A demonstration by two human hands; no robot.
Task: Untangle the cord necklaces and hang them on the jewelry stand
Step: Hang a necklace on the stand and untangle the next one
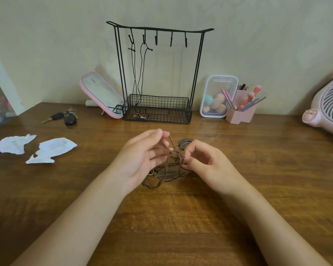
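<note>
**Progress:** partly done. Beyond the hands, the jewelry stand (pixel 159 73) carries 2 black necklaces (pixel 142 73) on its 2 leftmost hooks. The 3 hooks to their right are bare.

The brown necklaces (pixel 174 153) are knotted together between the hands, low over the table (pixel 181 217).
- The left hand (pixel 142 156) pinches 1 strand between thumb and forefinger, raised above the knot.
- The right hand (pixel 206 162) pinches strands at the right side of the knot.
- The hands sit close together, joined only by the cord.

The number of brown necklaces in the tangle cannot be told. At least 2 metal pendants show.

By judgement, 2 steps are left: free the knot, then hang each brown necklace on a bare hook.

**Containers:**
- The wire basket (pixel 158 96) at the foot of the stand holds the pendants of the black necklaces.
- Beyond and right of the right hand, a clear lidded box (pixel 218 83) holds makeup sponges.
- Just beside it, a pink holder (pixel 240 116) holds brushes and pencils.
</note>
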